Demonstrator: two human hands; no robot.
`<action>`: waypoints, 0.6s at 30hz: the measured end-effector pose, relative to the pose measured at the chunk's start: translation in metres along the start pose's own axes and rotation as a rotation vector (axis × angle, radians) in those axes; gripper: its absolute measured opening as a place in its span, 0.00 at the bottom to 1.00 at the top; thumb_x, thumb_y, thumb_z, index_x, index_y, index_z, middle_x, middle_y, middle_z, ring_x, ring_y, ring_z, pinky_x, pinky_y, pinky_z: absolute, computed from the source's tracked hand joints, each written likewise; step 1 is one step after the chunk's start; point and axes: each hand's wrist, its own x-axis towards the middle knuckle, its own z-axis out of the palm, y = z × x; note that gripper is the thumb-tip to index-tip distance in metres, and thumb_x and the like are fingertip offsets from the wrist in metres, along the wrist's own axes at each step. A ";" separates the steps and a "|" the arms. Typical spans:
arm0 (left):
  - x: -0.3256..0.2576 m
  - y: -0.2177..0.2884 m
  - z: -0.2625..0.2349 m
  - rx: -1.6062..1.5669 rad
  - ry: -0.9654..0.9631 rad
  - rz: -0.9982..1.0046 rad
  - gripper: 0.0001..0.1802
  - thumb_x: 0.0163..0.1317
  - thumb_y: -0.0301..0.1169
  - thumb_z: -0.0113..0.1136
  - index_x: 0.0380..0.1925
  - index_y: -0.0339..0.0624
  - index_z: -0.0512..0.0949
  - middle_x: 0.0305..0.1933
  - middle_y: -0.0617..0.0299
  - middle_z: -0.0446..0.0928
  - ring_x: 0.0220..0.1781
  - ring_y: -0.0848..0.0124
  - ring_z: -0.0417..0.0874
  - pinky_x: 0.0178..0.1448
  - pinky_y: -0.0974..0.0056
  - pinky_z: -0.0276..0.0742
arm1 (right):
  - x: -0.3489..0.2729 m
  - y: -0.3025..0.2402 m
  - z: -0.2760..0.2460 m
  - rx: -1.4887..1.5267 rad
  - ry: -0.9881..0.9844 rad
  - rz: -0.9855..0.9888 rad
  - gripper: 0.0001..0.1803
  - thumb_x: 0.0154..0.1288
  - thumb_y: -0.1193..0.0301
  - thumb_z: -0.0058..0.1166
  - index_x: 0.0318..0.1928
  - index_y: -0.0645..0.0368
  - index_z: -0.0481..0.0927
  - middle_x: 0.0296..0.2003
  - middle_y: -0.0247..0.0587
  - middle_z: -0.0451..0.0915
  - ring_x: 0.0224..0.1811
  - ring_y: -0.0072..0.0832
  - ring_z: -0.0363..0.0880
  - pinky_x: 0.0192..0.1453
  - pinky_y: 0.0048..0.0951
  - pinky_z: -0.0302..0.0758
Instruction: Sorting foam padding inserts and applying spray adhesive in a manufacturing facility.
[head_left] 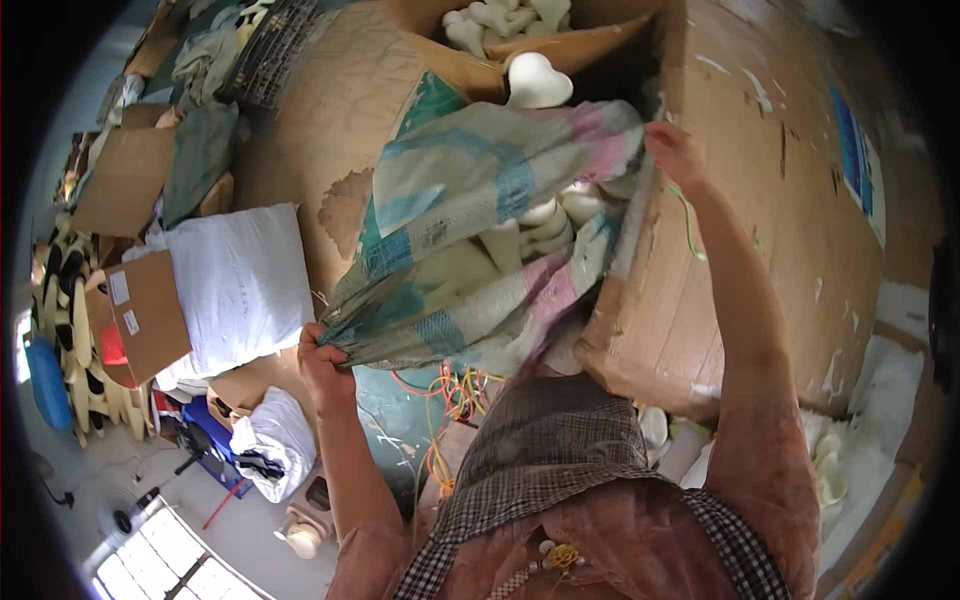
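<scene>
A woven plastic sack [455, 195], grey-green with blue and pink bands, is stretched between my two hands. My left hand [325, 362] is closed in a fist round its gathered corner, at the left end. Up at the right end, my right hand [674, 155] grips the sack's edge beside a large cardboard box. Through the sack's opening several smooth cream-white pieces [548, 232] with rounded ends show; their kind I cannot make out. Another white rounded piece [538, 82] rests just beyond the sack's far edge.
An open cardboard box [450, 55] at the back holds more white pieces. The large cardboard box [770, 220] stands close on my right. At left are a stuffed white sack [240, 285] and an opened carton [150, 320]. Tangled coloured cords [452, 395] lie near my apron.
</scene>
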 end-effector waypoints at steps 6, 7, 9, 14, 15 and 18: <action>0.018 0.019 -0.035 -0.055 0.166 0.181 0.15 0.23 0.17 0.39 0.19 0.42 0.60 0.22 0.63 0.61 0.28 0.67 0.67 0.36 0.69 0.68 | 0.143 0.036 0.092 -0.156 -0.065 0.065 0.26 0.49 0.58 0.58 0.48 0.58 0.76 0.40 0.40 0.78 0.41 0.27 0.75 0.47 0.25 0.70; 0.016 0.025 -0.039 -0.058 0.141 0.194 0.15 0.23 0.17 0.39 0.19 0.43 0.60 0.22 0.63 0.61 0.28 0.67 0.67 0.36 0.68 0.68 | 0.158 0.043 0.108 -0.222 -0.028 0.037 0.29 0.48 0.56 0.60 0.49 0.59 0.75 0.41 0.41 0.77 0.41 0.27 0.75 0.47 0.26 0.70; 0.016 0.026 -0.039 -0.049 0.177 0.194 0.16 0.22 0.18 0.39 0.19 0.43 0.58 0.22 0.62 0.60 0.28 0.65 0.66 0.37 0.66 0.69 | 0.187 0.055 0.143 -0.177 -0.055 0.092 0.40 0.45 0.48 0.62 0.54 0.63 0.70 0.45 0.45 0.76 0.44 0.28 0.75 0.49 0.27 0.70; 0.021 -0.009 -0.008 -0.084 0.204 0.190 0.16 0.21 0.19 0.38 0.18 0.44 0.56 0.20 0.63 0.60 0.28 0.65 0.65 0.36 0.67 0.67 | 0.269 0.100 0.217 -0.132 -0.098 0.240 0.62 0.33 0.38 0.63 0.60 0.74 0.58 0.59 0.56 0.63 0.62 0.39 0.62 0.62 0.36 0.61; 0.021 -0.015 -0.008 -0.095 0.093 0.199 0.16 0.21 0.20 0.39 0.18 0.44 0.56 0.20 0.63 0.60 0.27 0.66 0.65 0.35 0.67 0.66 | 0.281 0.100 0.232 -0.132 -0.184 0.287 0.59 0.33 0.39 0.64 0.57 0.74 0.63 0.55 0.56 0.67 0.58 0.39 0.67 0.58 0.36 0.65; 0.039 -0.029 0.041 -0.119 0.196 0.177 0.15 0.21 0.21 0.40 0.18 0.45 0.56 0.18 0.63 0.59 0.26 0.67 0.64 0.35 0.67 0.66 | 0.341 0.108 0.223 -0.127 -0.215 0.350 0.38 0.41 0.47 0.64 0.43 0.68 0.76 0.34 0.46 0.79 0.32 0.34 0.80 0.34 0.34 0.76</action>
